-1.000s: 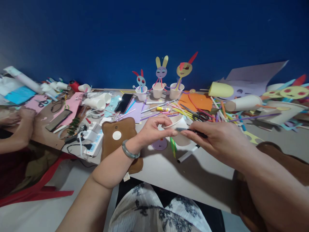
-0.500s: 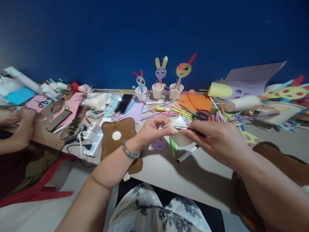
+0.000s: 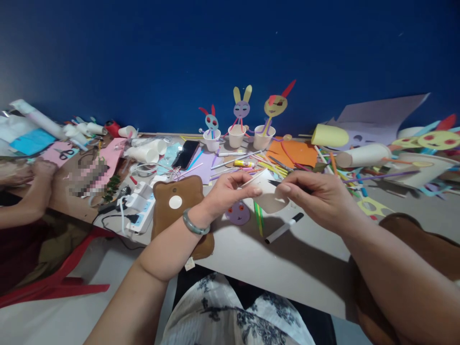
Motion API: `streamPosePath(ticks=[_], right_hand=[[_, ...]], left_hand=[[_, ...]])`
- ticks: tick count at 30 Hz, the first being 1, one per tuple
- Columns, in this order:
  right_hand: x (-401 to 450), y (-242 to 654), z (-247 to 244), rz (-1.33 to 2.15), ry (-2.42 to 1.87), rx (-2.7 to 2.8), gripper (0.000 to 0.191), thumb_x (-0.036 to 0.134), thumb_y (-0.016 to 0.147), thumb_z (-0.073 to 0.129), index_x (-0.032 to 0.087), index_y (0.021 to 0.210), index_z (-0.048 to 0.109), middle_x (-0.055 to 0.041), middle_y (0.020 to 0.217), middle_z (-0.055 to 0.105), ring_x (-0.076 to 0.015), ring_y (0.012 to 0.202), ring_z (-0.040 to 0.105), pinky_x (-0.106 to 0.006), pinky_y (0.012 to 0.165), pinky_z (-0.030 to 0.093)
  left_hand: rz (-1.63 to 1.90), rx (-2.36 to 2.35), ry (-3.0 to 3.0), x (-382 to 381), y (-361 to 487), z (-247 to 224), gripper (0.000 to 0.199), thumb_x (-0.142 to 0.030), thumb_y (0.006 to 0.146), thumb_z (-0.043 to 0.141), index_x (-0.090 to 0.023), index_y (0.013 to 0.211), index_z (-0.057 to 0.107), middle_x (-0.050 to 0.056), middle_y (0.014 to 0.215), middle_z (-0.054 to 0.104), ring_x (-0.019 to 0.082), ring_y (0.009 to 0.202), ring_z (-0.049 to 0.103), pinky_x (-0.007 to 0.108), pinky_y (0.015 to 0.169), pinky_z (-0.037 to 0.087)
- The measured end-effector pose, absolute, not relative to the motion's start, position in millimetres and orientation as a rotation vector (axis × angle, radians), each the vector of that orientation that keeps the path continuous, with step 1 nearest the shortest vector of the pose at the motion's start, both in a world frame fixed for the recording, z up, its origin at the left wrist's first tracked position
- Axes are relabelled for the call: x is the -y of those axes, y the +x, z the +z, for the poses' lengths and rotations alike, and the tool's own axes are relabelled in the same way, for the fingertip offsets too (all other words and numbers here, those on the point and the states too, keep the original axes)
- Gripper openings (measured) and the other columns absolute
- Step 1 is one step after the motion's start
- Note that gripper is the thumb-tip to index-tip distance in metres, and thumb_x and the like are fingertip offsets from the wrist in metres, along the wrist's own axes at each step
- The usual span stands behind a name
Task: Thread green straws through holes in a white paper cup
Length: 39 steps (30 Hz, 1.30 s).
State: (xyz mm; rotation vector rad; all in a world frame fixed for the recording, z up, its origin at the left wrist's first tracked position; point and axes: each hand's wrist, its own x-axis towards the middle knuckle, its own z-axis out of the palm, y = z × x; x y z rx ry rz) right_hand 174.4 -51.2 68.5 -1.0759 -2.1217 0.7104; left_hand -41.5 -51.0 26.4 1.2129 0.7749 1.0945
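Note:
My left hand [image 3: 239,188] pinches a white paper cup [image 3: 271,201] by its rim, holding it tilted above the table. Close by on the right, my right hand [image 3: 311,191] has its fingers closed around a slim black pointed tool [image 3: 274,182]. The tool's tip is at the cup's wall; most of its body is hidden in the fingers, so its exact kind is unclear. Below the cup lie a white marker with a black cap [image 3: 283,229], green and yellow strips [image 3: 258,218] and a purple paper face [image 3: 237,214].
Three paper cups [image 3: 237,136] with paper figures stand along the blue wall. Coloured sticks [image 3: 251,158], orange paper [image 3: 293,152] and a phone [image 3: 186,154] lie nearer. A brown pouch [image 3: 183,201] and power strip [image 3: 143,215] are at left, beyond them another person's hands [image 3: 39,172].
The right hand has shifted slightly, and the tool's dark tip now shows against the cup where a pale blade-like edge showed before. The cup has turned a little in the left hand.

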Motion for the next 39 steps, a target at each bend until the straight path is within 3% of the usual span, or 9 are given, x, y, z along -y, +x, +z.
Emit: streamPosePath(ticks=[5, 12, 17, 22, 29, 33, 39], right_hand=[[44, 172, 60, 0.513, -1.061, 1.992, 0.055, 0.073, 0.081, 0.067, 0.019, 0.071, 0.060, 0.0029, 0.055, 0.049, -0.0103, 0.050, 0.037, -0.027, 0.047, 0.029], [34, 170, 48, 0.495, -1.277, 1.978, 0.059, 0.071, 0.063, 0.080, 0.020, 0.085, 0.059, -0.0002, 0.069, 0.057, -0.0148, 0.059, 0.046, -0.028, 0.053, 0.035], [38, 160, 35, 0.622, -1.154, 2.141, 0.050, 0.060, 0.066, 0.081, 0.020, 0.087, 0.059, 0.0007, 0.071, 0.059, -0.0140, 0.059, 0.048, -0.026, 0.055, 0.034], [49, 154, 22, 0.237, -1.168, 2.231, 0.033, 0.045, 0.080, 0.077, 0.019, 0.094, 0.060, -0.0049, 0.083, 0.068, -0.0182, 0.070, 0.059, -0.027, 0.061, 0.035], [53, 154, 18, -0.177, -1.218, 2.331, 0.028, 0.043, 0.089, 0.067, 0.018, 0.100, 0.062, -0.0139, 0.107, 0.073, -0.0198, 0.070, 0.062, -0.030, 0.055, 0.024], [48, 154, 17, -0.041, -1.215, 2.302, 0.030, 0.044, 0.085, 0.072, 0.019, 0.096, 0.061, -0.0100, 0.094, 0.072, -0.0193, 0.070, 0.060, -0.028, 0.057, 0.027], [43, 154, 17, 0.248, -1.192, 2.199, 0.032, 0.043, 0.077, 0.078, 0.020, 0.088, 0.059, -0.0026, 0.080, 0.067, -0.0169, 0.067, 0.055, -0.027, 0.061, 0.032]], left_hand=[[1.174, -0.731, 1.208, 51, -40, 27, 0.035, -0.040, 0.066, 0.092, -0.015, 0.077, 0.070, -0.001, 0.075, 0.065, 0.009, 0.071, 0.055, 0.025, 0.072, 0.044], [1.241, -0.761, 1.158, 50, -37, 26, 0.035, -0.047, 0.070, 0.087, -0.017, 0.082, 0.072, 0.002, 0.080, 0.069, 0.012, 0.073, 0.059, 0.026, 0.073, 0.049], [1.265, -0.944, 1.300, 50, -39, 23, 0.031, -0.044, 0.080, 0.075, -0.016, 0.069, 0.065, -0.001, 0.067, 0.059, 0.011, 0.065, 0.050, 0.025, 0.063, 0.042], [1.367, -1.144, 1.577, 53, -42, 21, 0.020, -0.032, 0.084, 0.066, -0.017, 0.071, 0.064, -0.001, 0.069, 0.061, 0.013, 0.071, 0.053, 0.026, 0.071, 0.044], [1.359, -1.202, 1.587, 46, -46, 12, 0.015, -0.031, 0.082, 0.069, -0.017, 0.086, 0.069, 0.002, 0.082, 0.070, 0.015, 0.076, 0.061, 0.027, 0.075, 0.048], [1.322, -1.151, 1.578, 41, -49, 17, 0.018, -0.034, 0.081, 0.072, -0.017, 0.084, 0.070, 0.002, 0.081, 0.071, 0.015, 0.076, 0.062, 0.027, 0.075, 0.050], [1.203, -1.079, 1.494, 36, -56, 21, 0.031, -0.046, 0.076, 0.078, -0.016, 0.080, 0.070, 0.002, 0.074, 0.069, 0.013, 0.066, 0.058, 0.025, 0.064, 0.047]])
